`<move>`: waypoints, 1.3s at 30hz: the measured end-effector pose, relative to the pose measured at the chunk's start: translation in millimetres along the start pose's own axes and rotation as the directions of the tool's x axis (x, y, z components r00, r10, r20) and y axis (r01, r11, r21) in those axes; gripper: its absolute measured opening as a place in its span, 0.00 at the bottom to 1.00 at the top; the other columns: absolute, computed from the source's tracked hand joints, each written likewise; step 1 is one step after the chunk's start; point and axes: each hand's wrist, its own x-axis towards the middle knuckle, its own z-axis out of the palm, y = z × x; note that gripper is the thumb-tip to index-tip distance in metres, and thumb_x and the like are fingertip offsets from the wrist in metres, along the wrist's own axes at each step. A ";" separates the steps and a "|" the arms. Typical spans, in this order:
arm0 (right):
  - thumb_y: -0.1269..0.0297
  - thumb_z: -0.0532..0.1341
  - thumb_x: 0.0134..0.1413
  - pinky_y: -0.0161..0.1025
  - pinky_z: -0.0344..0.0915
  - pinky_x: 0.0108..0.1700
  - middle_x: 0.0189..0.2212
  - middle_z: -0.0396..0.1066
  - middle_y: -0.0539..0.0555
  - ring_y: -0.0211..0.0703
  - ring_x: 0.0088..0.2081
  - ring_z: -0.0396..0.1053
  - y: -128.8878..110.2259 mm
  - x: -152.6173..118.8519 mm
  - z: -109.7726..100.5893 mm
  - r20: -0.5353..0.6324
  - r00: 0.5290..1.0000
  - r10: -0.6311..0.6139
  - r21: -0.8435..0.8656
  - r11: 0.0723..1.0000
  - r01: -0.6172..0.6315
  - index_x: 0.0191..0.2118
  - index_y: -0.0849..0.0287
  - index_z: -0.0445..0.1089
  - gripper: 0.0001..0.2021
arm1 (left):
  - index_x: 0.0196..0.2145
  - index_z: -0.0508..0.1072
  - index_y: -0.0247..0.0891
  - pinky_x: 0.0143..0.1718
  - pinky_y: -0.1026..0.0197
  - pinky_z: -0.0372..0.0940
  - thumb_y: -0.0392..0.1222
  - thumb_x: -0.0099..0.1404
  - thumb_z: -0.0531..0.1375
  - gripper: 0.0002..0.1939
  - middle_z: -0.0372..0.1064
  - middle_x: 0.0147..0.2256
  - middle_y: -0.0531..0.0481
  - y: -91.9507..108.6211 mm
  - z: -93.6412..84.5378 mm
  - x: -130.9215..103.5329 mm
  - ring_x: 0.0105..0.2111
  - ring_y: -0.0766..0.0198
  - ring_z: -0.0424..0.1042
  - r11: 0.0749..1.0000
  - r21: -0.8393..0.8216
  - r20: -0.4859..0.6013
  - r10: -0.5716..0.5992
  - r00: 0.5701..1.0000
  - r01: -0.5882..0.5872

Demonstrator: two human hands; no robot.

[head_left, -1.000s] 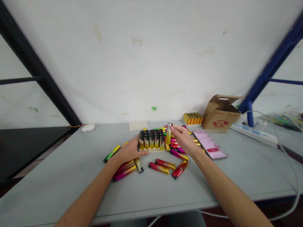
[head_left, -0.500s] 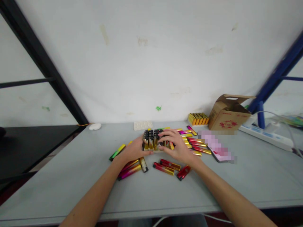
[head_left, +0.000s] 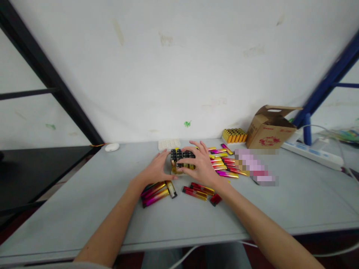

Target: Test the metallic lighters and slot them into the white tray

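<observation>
A block of lighters [head_left: 188, 154] with black tops and gold, partly clear bodies stands upright in close rows at the middle of the table. Against its left end is my left hand [head_left: 154, 170], thumb and fingers spread apart, with nothing held between them. My right hand [head_left: 200, 164] reaches over the block from the right, its thumb and forefinger closed on one lighter [head_left: 177, 164] at the front; the palm side and the block's right part are hidden. Loose red-gold lighters [head_left: 195, 193] and purple-gold lighters [head_left: 155, 198] lie in front.
More shiny loose lighters [head_left: 221, 164] lie to the right, beside a phone-like pink object [head_left: 255, 166], pixelated. Behind are a white grid tray [head_left: 169, 144], a pack of orange cylinders [head_left: 235, 136], an open cardboard box [head_left: 270, 130], a power strip [head_left: 314, 155] and a white case [head_left: 112, 147].
My left hand has opened and loosened from the block's left end. My right hand has shifted left, its fingertips now at the block's front left part. The view has tilted slightly.
</observation>
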 end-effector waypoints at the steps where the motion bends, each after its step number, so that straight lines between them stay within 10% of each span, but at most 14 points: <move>1: 0.56 0.66 0.50 0.62 0.40 0.64 0.51 0.69 0.51 0.56 0.63 0.49 -2.3 1.7 1.7 0.012 1.000 -0.005 -0.012 1.000 0.005 0.38 0.45 0.78 0.08 | 0.61 0.55 0.35 0.63 0.38 0.45 0.55 0.44 0.69 0.51 0.53 0.62 0.33 -0.5 -2.5 -0.8 0.64 0.39 0.47 0.999 0.039 0.014 -0.030 0.999 0.029; 24: 0.62 0.61 0.55 0.58 0.47 0.64 0.55 0.65 0.54 0.56 0.65 0.45 -4.4 4.6 6.1 0.047 0.994 -0.100 -0.120 0.987 0.105 0.47 0.50 0.74 0.13 | 0.65 0.47 0.32 0.62 0.46 0.52 0.54 0.56 0.64 0.47 0.52 0.63 0.32 0.7 2.2 1.3 0.62 0.47 0.56 0.999 -0.010 0.007 0.051 0.999 -0.051; 30: 0.65 0.57 0.57 0.53 0.56 0.59 0.46 0.72 0.57 0.52 0.55 0.63 59.5 0.2 -36.1 -0.222 0.938 0.265 0.030 0.964 -0.265 0.43 0.55 0.75 0.11 | 0.66 0.46 0.34 0.63 0.45 0.50 0.52 0.54 0.65 0.49 0.52 0.64 0.35 3.3 0.3 0.4 0.62 0.47 0.56 1.000 -0.013 0.032 -0.026 0.999 0.026; 34: 0.67 0.58 0.55 0.44 0.67 0.44 0.39 0.77 0.58 0.47 0.37 0.72 105.9 -19.2 -50.4 0.067 0.861 0.504 -0.041 0.864 -0.503 0.41 0.60 0.76 0.11 | 0.65 0.47 0.33 0.63 0.44 0.49 0.52 0.53 0.65 0.49 0.50 0.64 0.33 4.2 -0.6 -0.1 0.63 0.46 0.54 0.999 -0.013 0.043 -0.042 0.998 0.042; 39: 0.71 0.58 0.52 0.41 0.66 0.46 0.40 0.78 0.58 0.49 0.42 0.73 119.7 -31.9 -46.6 0.307 0.807 0.505 -0.187 0.863 -0.469 0.39 0.60 0.78 0.12 | 0.65 0.47 0.31 0.64 0.46 0.48 0.53 0.52 0.65 0.50 0.49 0.64 0.31 4.6 -0.2 -0.3 0.63 0.47 0.53 0.997 0.019 0.056 -0.070 0.996 0.069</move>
